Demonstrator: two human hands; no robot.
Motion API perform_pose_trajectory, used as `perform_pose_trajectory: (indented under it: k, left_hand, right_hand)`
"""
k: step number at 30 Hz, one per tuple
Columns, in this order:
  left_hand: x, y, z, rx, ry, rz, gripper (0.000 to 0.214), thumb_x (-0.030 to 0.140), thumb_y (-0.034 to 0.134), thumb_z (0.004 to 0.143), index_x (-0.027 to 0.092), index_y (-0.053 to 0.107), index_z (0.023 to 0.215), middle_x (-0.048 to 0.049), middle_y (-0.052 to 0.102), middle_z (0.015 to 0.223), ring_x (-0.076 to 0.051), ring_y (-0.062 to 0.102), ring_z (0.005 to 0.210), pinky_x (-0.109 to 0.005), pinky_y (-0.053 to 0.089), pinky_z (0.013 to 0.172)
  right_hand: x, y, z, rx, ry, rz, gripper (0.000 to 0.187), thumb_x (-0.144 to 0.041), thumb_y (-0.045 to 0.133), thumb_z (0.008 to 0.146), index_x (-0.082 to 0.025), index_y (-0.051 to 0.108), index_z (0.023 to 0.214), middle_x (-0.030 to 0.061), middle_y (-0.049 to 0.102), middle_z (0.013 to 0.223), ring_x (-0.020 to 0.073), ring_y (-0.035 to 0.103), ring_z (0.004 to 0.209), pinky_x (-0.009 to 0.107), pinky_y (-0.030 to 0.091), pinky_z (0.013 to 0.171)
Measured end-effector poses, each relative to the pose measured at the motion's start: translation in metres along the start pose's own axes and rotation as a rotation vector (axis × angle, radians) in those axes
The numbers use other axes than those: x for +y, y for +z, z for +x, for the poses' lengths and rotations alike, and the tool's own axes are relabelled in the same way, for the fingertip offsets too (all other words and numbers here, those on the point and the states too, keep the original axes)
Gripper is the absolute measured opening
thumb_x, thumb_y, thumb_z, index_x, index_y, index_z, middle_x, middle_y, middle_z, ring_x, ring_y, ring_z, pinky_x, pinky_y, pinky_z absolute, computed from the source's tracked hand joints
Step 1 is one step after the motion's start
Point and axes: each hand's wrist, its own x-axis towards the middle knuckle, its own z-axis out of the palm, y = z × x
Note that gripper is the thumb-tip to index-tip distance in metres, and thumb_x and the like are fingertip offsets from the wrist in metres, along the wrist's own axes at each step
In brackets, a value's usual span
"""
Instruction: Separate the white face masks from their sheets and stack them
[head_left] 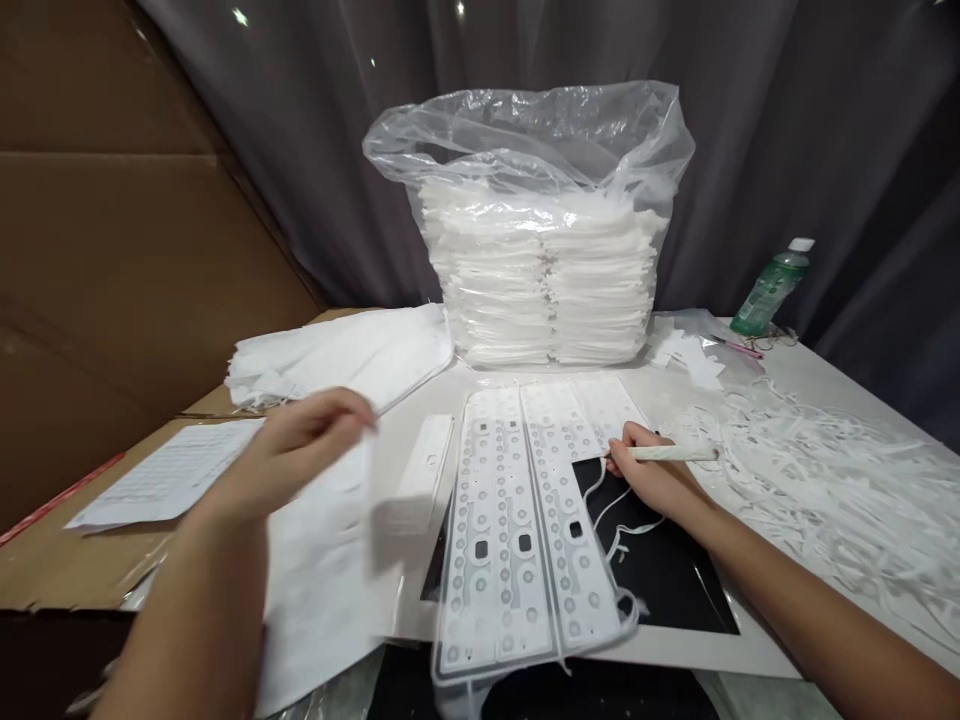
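Observation:
My right hand (651, 472) is closed round a thin white pen-like tool (675, 453), its tip at the right edge of a white moulded sheet of small round pads (525, 520). That sheet lies over a black mat (667, 570) with thin white trimmings (626, 525) on it. My left hand (300, 445) is raised over the table's left part, blurred, fingers pinched on a white strip piece (409, 500) that hangs beside the sheet.
A clear plastic bag of stacked white sheets (536, 270) stands at the back. A pile of white pieces (345, 360) lies left, a printed paper (169, 480) further left. Heaped white offcut strips (832, 490) cover the right; a green bottle (772, 290) stands behind them.

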Motion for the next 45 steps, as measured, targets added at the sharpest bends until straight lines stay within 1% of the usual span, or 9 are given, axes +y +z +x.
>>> perform_pose_trajectory:
  k: [3, 5, 13, 16, 21, 27, 31, 36, 45]
  left_hand:
    - [-0.002, 0.026, 0.057, -0.298, -0.029, -0.043, 0.032, 0.044, 0.047, 0.090, 0.016, 0.062, 0.087, 0.0037, 0.055, 0.066, -0.008, 0.046, 0.057, -0.018, 0.037, 0.053]
    - [-0.008, 0.037, 0.079, -0.375, -0.025, 0.017, 0.029, 0.042, 0.049, 0.087, 0.017, 0.064, 0.086, 0.0004, 0.061, 0.073, -0.011, 0.051, 0.064, -0.021, 0.039, 0.058]
    - [-0.053, 0.060, 0.116, -0.387, 0.007, 0.093, 0.027, 0.037, 0.044, 0.088, 0.020, 0.066, 0.088, -0.0029, 0.067, 0.088, -0.018, 0.059, 0.080, -0.026, 0.043, 0.073]
    - [-0.058, 0.063, 0.125, -0.367, 0.050, 0.112, 0.030, 0.041, 0.048, 0.086, 0.018, 0.067, 0.082, -0.0080, 0.064, 0.097, -0.022, 0.059, 0.088, -0.032, 0.045, 0.080]
    - [-0.014, 0.078, 0.134, -0.295, 0.170, 0.121, 0.026, 0.043, 0.054, 0.086, 0.023, 0.066, 0.099, -0.0093, 0.051, 0.126, -0.027, 0.051, 0.109, -0.043, 0.043, 0.091]
    - [0.062, 0.142, 0.130, -0.470, 0.476, -0.010, 0.003, 0.022, 0.067, 0.080, 0.020, 0.067, 0.082, -0.0075, 0.061, 0.113, -0.023, 0.057, 0.102, -0.037, 0.049, 0.083]
    - [0.062, 0.166, 0.128, -0.472, 0.438, -0.114, 0.004, 0.019, 0.067, 0.080, 0.017, 0.064, 0.078, -0.0098, 0.057, 0.112, -0.023, 0.057, 0.102, -0.034, 0.050, 0.080]
    - [0.050, 0.166, 0.130, -0.512, 0.370, -0.185, 0.014, 0.032, 0.065, 0.081, 0.019, 0.064, 0.084, -0.0092, 0.054, 0.113, -0.023, 0.056, 0.099, -0.035, 0.050, 0.079]
    - [0.050, 0.169, 0.131, -0.539, 0.335, -0.183, 0.014, 0.033, 0.065, 0.082, 0.020, 0.063, 0.086, -0.0080, 0.052, 0.116, -0.024, 0.052, 0.105, -0.034, 0.047, 0.082]
  right_hand:
    - [0.000, 0.000, -0.001, -0.032, -0.002, -0.016, 0.029, -0.037, 0.043, 0.087, -0.023, 0.037, 0.063, -0.0029, 0.065, 0.063, 0.0186, 0.062, 0.064, 0.029, 0.040, 0.061]
    - [0.002, 0.000, -0.001, -0.036, 0.003, -0.028, 0.030, -0.040, 0.044, 0.087, -0.023, 0.038, 0.063, -0.0026, 0.065, 0.063, 0.0190, 0.062, 0.064, 0.029, 0.040, 0.060]
    - [-0.006, -0.006, -0.001, 0.020, -0.040, 0.023, 0.033, -0.046, 0.051, 0.085, -0.023, 0.043, 0.062, -0.0001, 0.065, 0.060, 0.0192, 0.061, 0.059, 0.030, 0.041, 0.058]
    - [-0.016, 0.000, 0.004, -0.084, -0.063, 0.166, 0.031, -0.044, 0.053, 0.084, -0.022, 0.046, 0.063, 0.0018, 0.069, 0.075, 0.0198, 0.065, 0.071, 0.031, 0.046, 0.063]
    - [-0.023, 0.023, 0.014, -0.100, -0.037, 0.268, 0.025, -0.032, 0.053, 0.081, -0.021, 0.046, 0.059, 0.0051, 0.071, 0.097, 0.0208, 0.066, 0.089, 0.035, 0.048, 0.078]
    - [-0.013, 0.035, 0.016, -0.041, -0.136, 0.287, 0.027, -0.026, 0.050, 0.081, -0.022, 0.040, 0.056, 0.0066, 0.071, 0.100, 0.0199, 0.066, 0.093, 0.035, 0.049, 0.083]
    - [-0.015, 0.033, 0.016, -0.031, -0.133, 0.283, 0.028, -0.027, 0.050, 0.083, -0.022, 0.041, 0.057, 0.0068, 0.071, 0.099, 0.0197, 0.066, 0.093, 0.035, 0.049, 0.082]
    - [-0.015, 0.032, 0.018, -0.010, -0.116, 0.303, 0.029, -0.027, 0.052, 0.085, -0.021, 0.044, 0.057, 0.0067, 0.071, 0.101, 0.0197, 0.066, 0.097, 0.034, 0.049, 0.084]
    - [-0.013, 0.032, 0.017, -0.023, -0.129, 0.279, 0.030, -0.023, 0.050, 0.086, -0.021, 0.044, 0.057, 0.0062, 0.071, 0.103, 0.0192, 0.065, 0.099, 0.034, 0.049, 0.085]
